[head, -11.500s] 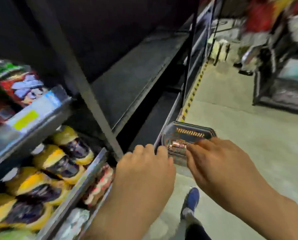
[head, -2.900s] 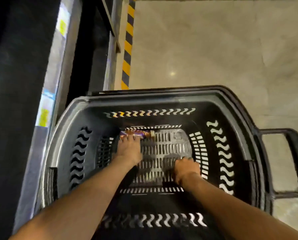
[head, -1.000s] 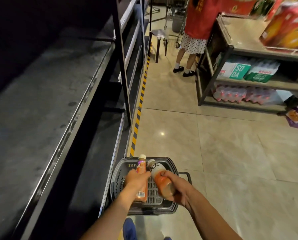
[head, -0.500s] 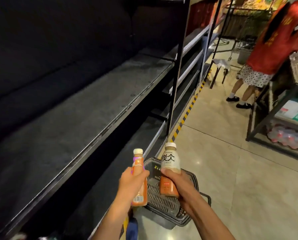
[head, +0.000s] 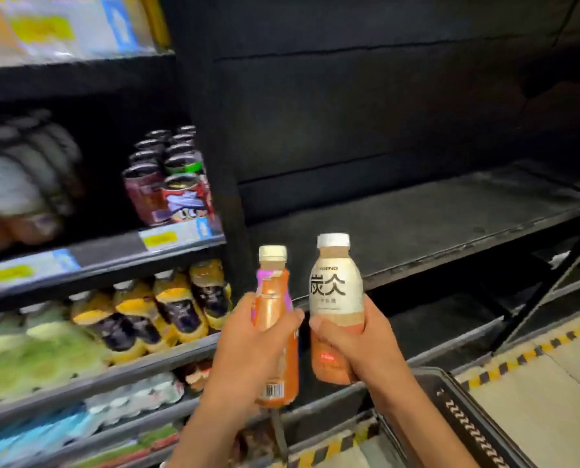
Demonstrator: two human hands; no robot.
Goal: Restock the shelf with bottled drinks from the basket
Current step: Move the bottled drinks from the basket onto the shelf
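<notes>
My left hand (head: 251, 352) grips a slim orange bottle (head: 277, 319) with a purple label patch and a cream cap, held upright. Just to its right, my right hand (head: 359, 342) holds a wider bottle (head: 336, 298) with a white label bearing dark characters and an orange lower half, also upright. Both bottles are raised in front of a bare dark shelf board (head: 417, 224) in the right bay. The black basket (head: 467, 417) shows only its rim at the lower right, on the floor.
The left bay is stocked: cans (head: 170, 187) on the middle shelf, yellow-capped dark bottles (head: 167, 309) below, green and blue packs lower down. A black upright post (head: 221, 163) divides the bays. Yellow-black floor tape (head: 531, 349) runs along the shelf base.
I have turned left from the aisle toward the shelving. Both bottles have risen from above the basket up to the level of the bare shelf. The person in red is out of view.
</notes>
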